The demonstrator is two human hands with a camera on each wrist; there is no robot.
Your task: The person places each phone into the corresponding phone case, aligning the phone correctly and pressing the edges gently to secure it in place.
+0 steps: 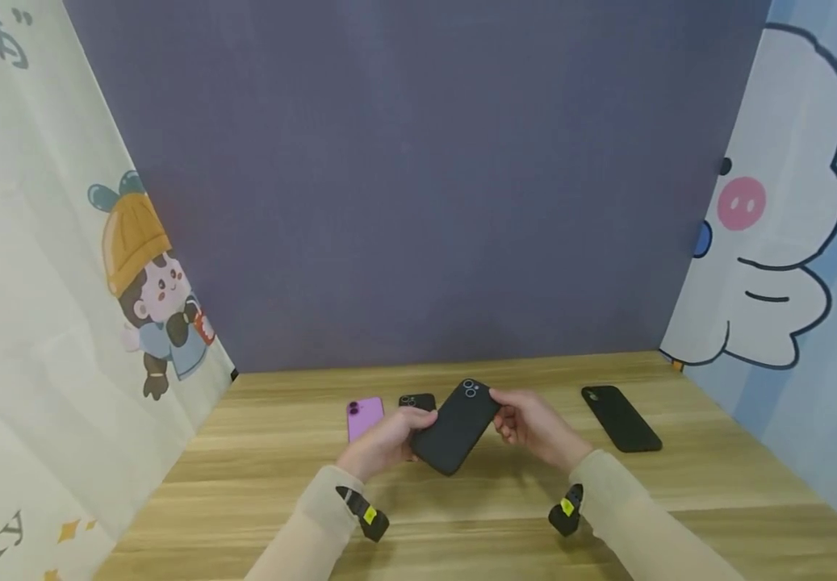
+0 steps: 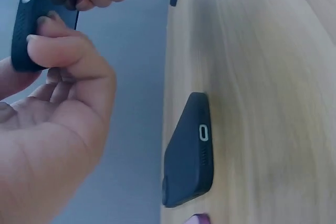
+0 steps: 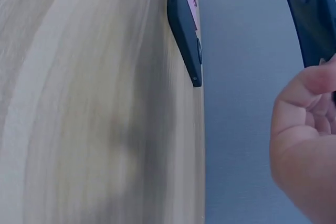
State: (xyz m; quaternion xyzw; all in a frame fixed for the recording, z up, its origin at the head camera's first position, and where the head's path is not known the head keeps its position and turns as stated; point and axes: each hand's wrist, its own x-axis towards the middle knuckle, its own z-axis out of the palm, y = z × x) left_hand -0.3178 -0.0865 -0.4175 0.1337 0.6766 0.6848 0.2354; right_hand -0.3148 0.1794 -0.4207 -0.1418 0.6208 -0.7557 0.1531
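Both hands hold a black smartphone in a dark case (image 1: 456, 429) above the wooden table, tilted, with its camera side up in the head view. My left hand (image 1: 387, 440) grips the lower left edge, thumb on the back and fingers curled beneath. At the upper right corner, beside the camera lenses, my right hand (image 1: 537, 425) pinches the phone. From the left wrist view, the held phone's end (image 2: 21, 45) shows a port cutout, and its dark glossy front faces down. The right wrist view shows the same phone (image 3: 310, 19) spanning between the hands.
Behind the hands, a purple phone (image 1: 365, 415) and a second black phone (image 1: 424, 399) lie on the table (image 1: 280, 452), the latter partly hidden. Another black phone (image 1: 621, 420) lies to the right. A grey panel (image 1: 418, 202) stands along the table's back edge, with printed sheets on both sides.
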